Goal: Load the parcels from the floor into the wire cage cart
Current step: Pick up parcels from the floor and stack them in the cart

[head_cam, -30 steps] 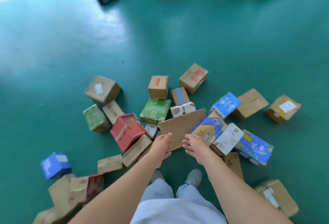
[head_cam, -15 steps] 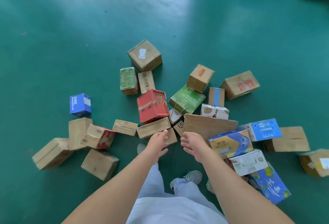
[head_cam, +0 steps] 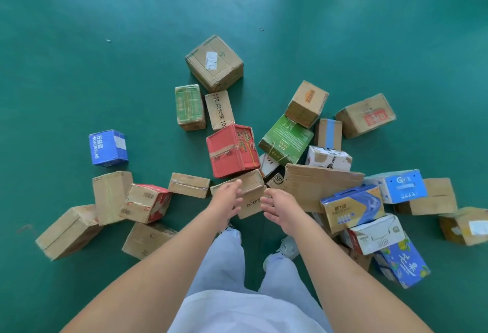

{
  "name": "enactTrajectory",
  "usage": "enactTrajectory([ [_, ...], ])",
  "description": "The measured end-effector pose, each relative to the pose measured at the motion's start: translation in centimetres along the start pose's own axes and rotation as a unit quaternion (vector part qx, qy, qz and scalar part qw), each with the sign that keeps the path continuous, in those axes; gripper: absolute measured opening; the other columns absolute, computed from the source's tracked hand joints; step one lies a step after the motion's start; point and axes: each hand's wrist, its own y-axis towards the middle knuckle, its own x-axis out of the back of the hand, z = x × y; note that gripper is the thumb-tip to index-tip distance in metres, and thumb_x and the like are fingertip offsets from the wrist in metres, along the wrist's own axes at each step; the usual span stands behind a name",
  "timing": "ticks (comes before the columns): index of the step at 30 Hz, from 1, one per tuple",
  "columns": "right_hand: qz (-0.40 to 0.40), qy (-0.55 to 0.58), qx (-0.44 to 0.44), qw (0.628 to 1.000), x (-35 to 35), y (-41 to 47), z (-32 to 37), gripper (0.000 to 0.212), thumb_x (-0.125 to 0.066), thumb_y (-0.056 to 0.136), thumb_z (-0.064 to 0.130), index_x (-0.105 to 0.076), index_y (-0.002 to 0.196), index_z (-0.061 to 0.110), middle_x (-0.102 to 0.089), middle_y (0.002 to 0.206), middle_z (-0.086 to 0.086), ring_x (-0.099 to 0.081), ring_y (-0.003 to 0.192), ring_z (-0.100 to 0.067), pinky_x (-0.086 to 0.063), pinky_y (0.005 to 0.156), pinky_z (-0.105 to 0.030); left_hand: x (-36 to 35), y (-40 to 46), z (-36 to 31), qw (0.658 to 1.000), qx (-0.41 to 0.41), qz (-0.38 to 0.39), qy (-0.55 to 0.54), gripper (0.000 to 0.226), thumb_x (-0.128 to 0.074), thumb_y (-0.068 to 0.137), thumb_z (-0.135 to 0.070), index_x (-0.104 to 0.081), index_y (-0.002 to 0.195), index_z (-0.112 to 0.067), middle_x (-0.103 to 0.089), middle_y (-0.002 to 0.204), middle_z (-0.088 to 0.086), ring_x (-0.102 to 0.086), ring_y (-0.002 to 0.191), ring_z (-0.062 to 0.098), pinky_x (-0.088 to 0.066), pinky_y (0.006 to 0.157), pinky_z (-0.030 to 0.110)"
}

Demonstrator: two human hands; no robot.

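Head view: the left hand (head_cam: 227,195) and right hand (head_cam: 277,205) reach down with fingers spread and empty, flanking the small brown parcel (head_cam: 250,204) just below the red box (head_cam: 232,150), apparently to clasp its sides. The cart is out of sight.

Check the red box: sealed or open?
Sealed, as far as visible. The red box has its flaps closed, with tape strips across the side facing the camera. Other sides are hidden.

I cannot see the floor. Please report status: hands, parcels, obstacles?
Left hand, right hand open, empty. Small brown parcel between them, ungripped. Cart not visible.
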Motion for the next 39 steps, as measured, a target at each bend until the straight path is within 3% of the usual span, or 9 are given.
enactTrajectory([
  [9,-0.021,0.106,-0.054,0.993,4.8,9.0,0.1,0.032,-0.051,0.106,0.031,-0.058,0.132,0.013,-0.069,0.116,-0.004,-0.067,0.104,-0.020,-0.054,0.090,-0.035,-4.6,9.3,-1.6,0.997,0.027,0.019,0.077,0.019,-0.056,0.104,-0.044,-0.057,0.112,-0.027,-0.064,0.121,-0.005,-0.063,0.114,0.018,-0.051,0.106,0.044],
  [17,-0.034,0.148,-0.120,0.981,10.8,22.6,-1.6,0.032,-0.050,0.106,0.024,-0.056,0.135,0.010,-0.068,0.118,-0.006,-0.066,0.109,-0.023,-0.054,0.095,-0.035,-13.4,22.0,1.3,0.988,0.057,0.021,0.145,0.030,-0.053,0.105,-0.044,-0.056,0.127,-0.024,-0.062,0.122,-0.004,-0.061,0.112,0.015,-0.052,0.101,0.038],
  [23,-0.035,0.189,-0.153,0.969,14.4,34.4,-4.2,0.038,-0.049,0.107,0.026,-0.054,0.139,0.008,-0.067,0.129,-0.009,-0.065,0.113,-0.024,-0.054,0.093,-0.035,-19.7,32.8,5.4,0.963,0.037,0.017,0.266,0.039,-0.056,0.101,-0.051,-0.057,0.131,-0.026,-0.064,0.122,-0.001,-0.062,0.096,0.014,-0.055,0.095,0.043],
  [27,-0.068,0.238,-0.188,0.950,17.0,42.0,-8.2,0.046,-0.050,0.106,0.024,-0.045,0.149,0.008,-0.055,0.144,-0.013,-0.058,0.126,-0.030,-0.053,0.099,-0.040,-23.9,40.0,7.0,0.907,-0.047,0.012,0.419,0.060,-0.057,0.100,-0.045,-0.034,0.155,-0.035,-0.030,0.161,0.006,-0.052,0.131,0.030,-0.045,0.105,0.044],
  [28,-0.078,0.249,-0.197,0.945,17.5,44.0,-9.5,0.049,-0.051,0.106,0.024,-0.041,0.152,0.010,-0.051,0.149,-0.014,-0.055,0.130,-0.031,-0.052,0.101,-0.041,-25.2,42.1,7.4,0.894,-0.072,0.019,0.443,0.064,-0.056,0.101,-0.042,-0.028,0.158,-0.037,-0.022,0.164,0.006,-0.051,0.129,0.028,-0.046,0.098,0.039],
  [31,-0.096,0.293,-0.218,0.926,17.8,47.9,-11.9,0.057,-0.053,0.105,0.025,-0.032,0.156,0.014,-0.041,0.157,-0.014,-0.048,0.138,-0.033,-0.049,0.106,-0.043,-27.9,47.0,7.1,0.861,-0.134,0.039,0.489,0.068,-0.055,0.103,-0.037,-0.018,0.161,-0.043,-0.012,0.168,0.005,-0.051,0.093,0.011,-0.041,0.061,0.017],
  [34,-0.105,0.335,-0.239,0.905,17.1,51.6,-14.1,0.058,-0.054,0.105,0.029,-0.031,0.156,0.014,-0.037,0.157,-0.014,-0.044,0.140,-0.033,-0.045,0.112,-0.046,-29.3,51.4,7.7,0.827,-0.166,0.072,0.532,0.061,-0.053,0.103,-0.045,-0.026,0.158,-0.046,-0.026,0.162,0.006,-0.057,0.104,0.014,-0.047,0.069,0.020],
  [36,-0.108,0.373,-0.249,0.887,16.3,53.9,-15.4,0.063,-0.055,0.102,0.040,-0.031,0.156,0.017,-0.037,0.156,-0.011,-0.045,0.138,-0.032,-0.041,0.115,-0.047,-29.6,53.4,8.4,0.813,-0.170,0.095,0.548,0.054,-0.053,0.101,-0.048,-0.037,0.153,-0.044,-0.044,0.147,0.004,-0.064,0.097,0.017,-0.050,0.063,0.021],
  [39,-0.121,0.443,-0.238,0.856,15.3,55.4,-16.3,0.075,-0.057,0.097,0.057,-0.031,0.158,0.021,-0.037,0.159,-0.009,-0.040,0.143,-0.033,-0.029,0.122,-0.050,-29.3,54.3,9.1,0.808,-0.175,0.107,0.552,0.047,-0.058,0.098,-0.049,-0.045,0.142,-0.041,-0.055,0.131,0.000,-0.066,0.092,0.017,-0.048,0.057,0.020],
])
